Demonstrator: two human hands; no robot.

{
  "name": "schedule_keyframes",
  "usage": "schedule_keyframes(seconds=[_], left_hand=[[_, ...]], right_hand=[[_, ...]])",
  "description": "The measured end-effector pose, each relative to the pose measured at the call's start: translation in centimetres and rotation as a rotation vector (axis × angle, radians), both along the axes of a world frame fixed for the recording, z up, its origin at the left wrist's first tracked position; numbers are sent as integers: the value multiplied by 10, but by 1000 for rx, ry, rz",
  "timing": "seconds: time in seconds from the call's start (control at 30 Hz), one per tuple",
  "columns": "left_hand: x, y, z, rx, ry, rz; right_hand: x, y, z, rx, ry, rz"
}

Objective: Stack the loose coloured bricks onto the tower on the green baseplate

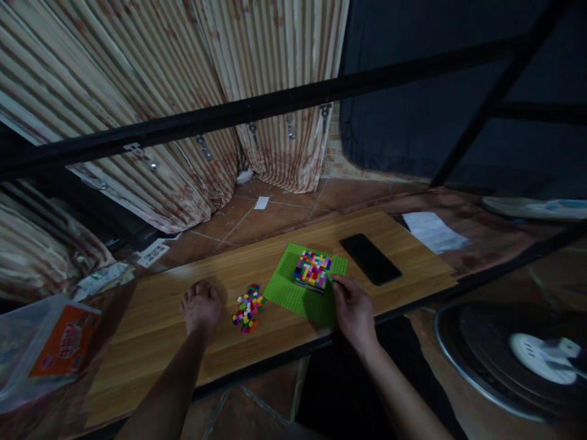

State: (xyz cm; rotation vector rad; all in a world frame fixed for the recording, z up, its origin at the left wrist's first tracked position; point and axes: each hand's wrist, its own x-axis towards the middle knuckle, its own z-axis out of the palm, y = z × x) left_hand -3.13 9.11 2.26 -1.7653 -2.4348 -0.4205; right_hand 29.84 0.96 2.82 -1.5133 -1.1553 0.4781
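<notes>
A green studded baseplate (287, 287) lies on the wooden board, carrying a low block of multicoloured toy bricks (313, 269). My right hand (355, 311) is at the right side of that block, its thumb and forefinger pinched together over the baseplate. Whatever sits between those fingertips, if anything, is too small to make out. On the board to the left rests my left hand (200, 305), palm down with slightly bent, parted fingers and nothing in it. Between this hand and the baseplate is a loose pile of small coloured bricks (249, 308).
A black phone (370, 259) lies on the wooden board (151, 324), right of the baseplate. A clear plastic tub (55, 336) with an orange label stands at the left. White paper (433, 231) lies beyond the right end. A dark metal bar (275, 105) crosses before the curtains.
</notes>
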Motion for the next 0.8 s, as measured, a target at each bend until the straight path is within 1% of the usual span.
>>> schedule_keyframes(seconds=[0.17, 0.33, 0.47, 0.63, 0.8], left_hand=[[1, 0, 1, 2, -1, 1], [1, 0, 2, -2, -9, 3], [1, 0, 2, -12, -7, 7], [0, 0, 2, -26, -5, 4], [-1, 1, 0, -2, 8, -1]], right_hand=[[6, 20, -1, -2, -14, -49], [4, 31, -1, 3, -36, -62], [2, 34, 0, 1, -68, -84], [3, 34, -1, 15, -80, -79], [4, 33, 1, 40, -139, -77]])
